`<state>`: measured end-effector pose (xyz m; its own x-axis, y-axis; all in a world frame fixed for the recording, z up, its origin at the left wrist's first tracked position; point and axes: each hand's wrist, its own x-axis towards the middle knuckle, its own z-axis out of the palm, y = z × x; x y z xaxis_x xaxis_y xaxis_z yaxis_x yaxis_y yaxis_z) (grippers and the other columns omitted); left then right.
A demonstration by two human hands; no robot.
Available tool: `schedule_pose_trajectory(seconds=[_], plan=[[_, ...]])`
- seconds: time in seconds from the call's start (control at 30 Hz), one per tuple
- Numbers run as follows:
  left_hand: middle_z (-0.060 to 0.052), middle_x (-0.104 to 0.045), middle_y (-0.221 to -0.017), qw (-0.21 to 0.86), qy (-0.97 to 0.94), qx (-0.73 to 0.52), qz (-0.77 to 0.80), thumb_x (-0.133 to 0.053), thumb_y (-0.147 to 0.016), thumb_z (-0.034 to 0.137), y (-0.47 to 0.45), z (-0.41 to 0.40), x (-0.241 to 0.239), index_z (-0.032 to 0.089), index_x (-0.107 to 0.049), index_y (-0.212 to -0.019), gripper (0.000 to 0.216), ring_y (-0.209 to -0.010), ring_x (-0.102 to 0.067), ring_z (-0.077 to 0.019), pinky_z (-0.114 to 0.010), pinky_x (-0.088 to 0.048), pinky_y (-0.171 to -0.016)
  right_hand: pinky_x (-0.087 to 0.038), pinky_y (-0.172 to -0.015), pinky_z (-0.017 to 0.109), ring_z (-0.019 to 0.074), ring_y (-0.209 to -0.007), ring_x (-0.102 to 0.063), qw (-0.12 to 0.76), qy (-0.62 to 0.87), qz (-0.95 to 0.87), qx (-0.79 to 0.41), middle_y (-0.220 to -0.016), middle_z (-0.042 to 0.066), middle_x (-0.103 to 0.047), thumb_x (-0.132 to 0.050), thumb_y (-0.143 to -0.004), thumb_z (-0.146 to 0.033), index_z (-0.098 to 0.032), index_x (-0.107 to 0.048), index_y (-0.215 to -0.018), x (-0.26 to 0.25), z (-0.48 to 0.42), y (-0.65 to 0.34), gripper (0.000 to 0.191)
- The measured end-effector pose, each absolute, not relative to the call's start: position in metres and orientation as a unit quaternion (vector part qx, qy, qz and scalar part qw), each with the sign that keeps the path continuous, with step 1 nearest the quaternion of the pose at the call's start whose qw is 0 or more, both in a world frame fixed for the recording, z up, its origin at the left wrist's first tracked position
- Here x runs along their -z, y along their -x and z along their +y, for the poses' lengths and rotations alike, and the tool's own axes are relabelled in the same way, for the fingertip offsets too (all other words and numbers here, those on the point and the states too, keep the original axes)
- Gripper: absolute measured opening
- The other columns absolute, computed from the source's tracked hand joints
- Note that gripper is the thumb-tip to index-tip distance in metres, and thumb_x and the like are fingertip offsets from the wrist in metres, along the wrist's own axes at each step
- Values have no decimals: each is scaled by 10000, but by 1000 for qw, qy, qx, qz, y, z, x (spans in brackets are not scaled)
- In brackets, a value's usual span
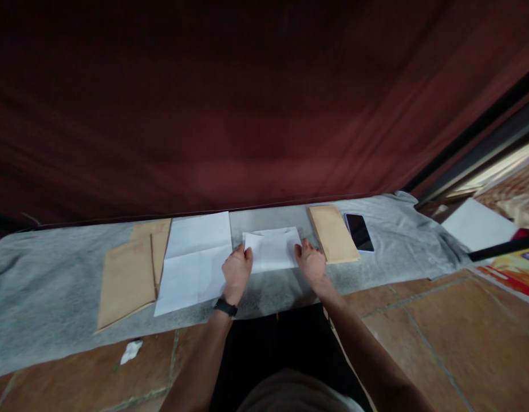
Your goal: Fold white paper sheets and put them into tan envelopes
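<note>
Between my hands a folded sheet of white paper [273, 252] lies on the grey cloth. My left hand [237, 269], with a dark band on its wrist, pinches the paper's left edge between thumb and fingers. At the right edge my right hand [311, 260] grips the same paper, its fingers curled. To the left rest creased white sheets [198, 266], laid open. Brown envelopes [127, 280] lie farther left, overlapping. Close beside my right hand is a stack of brown envelopes [333, 232].
A phone [359, 233] with a dark screen lies right of the envelope stack. The long grey cloth [402, 240] runs along a dark red curtain [247, 114]. A white scrap [131, 351] is on the tiled floor [453, 320]. Papers and a dark frame stand at the far right.
</note>
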<state>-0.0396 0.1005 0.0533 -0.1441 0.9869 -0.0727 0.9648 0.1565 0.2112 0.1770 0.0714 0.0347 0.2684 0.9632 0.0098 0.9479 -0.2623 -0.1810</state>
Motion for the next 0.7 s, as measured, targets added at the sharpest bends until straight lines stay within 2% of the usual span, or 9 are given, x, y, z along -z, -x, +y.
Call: schedule_pose_trajectory(seconds=[0.13,0.33,0.43,0.57,0.7], plan=[[-156,-753,-930,98,-638,-65,761,-403,-1008,419,39,109,-51,167,-680,-1149,400,-884,-716,-263,-325,-463,-749,-478,-852,355,257,-914,-710,76,786,-613,-31,-1060,178,-721,-347,-1055,-326,-132,-568,-1209,-30,83,-178,331],[-143,-755,-940,93,-639,-55,762,-401,-1007,422,39,117,-45,185,-686,-1135,392,-920,-718,-265,-325,-472,-764,-455,-824,373,258,-893,-674,72,778,-624,10,-1051,151,-706,-374,-1040,-279,-140,-589,-1193,-21,89,-180,299],[-135,-758,-932,84,-643,-49,760,-386,-1013,423,38,117,-42,187,-683,-1116,392,-905,-723,-258,-320,-472,-752,-435,-863,405,284,-968,-637,88,768,-633,39,-1059,165,-694,-386,-1027,-262,-125,-608,-1199,-19,88,-179,312],[-132,-760,-926,75,-651,-45,754,-382,-1016,418,38,117,-39,188,-675,-1121,387,-899,-727,-257,-317,-470,-739,-389,-996,441,305,-1184,-553,152,715,-679,61,-1296,195,-627,-391,-1027,-268,-108,-545,-1355,-17,88,-167,397],[-132,-759,-932,69,-652,-44,754,-384,-1015,423,38,118,-37,186,-672,-1117,386,-907,-727,-257,-320,-476,-750,-285,-1140,476,314,-1417,-385,176,652,-736,45,-1572,162,-409,-408,-1038,-390,-146,-416,-1507,-7,86,-151,529]])
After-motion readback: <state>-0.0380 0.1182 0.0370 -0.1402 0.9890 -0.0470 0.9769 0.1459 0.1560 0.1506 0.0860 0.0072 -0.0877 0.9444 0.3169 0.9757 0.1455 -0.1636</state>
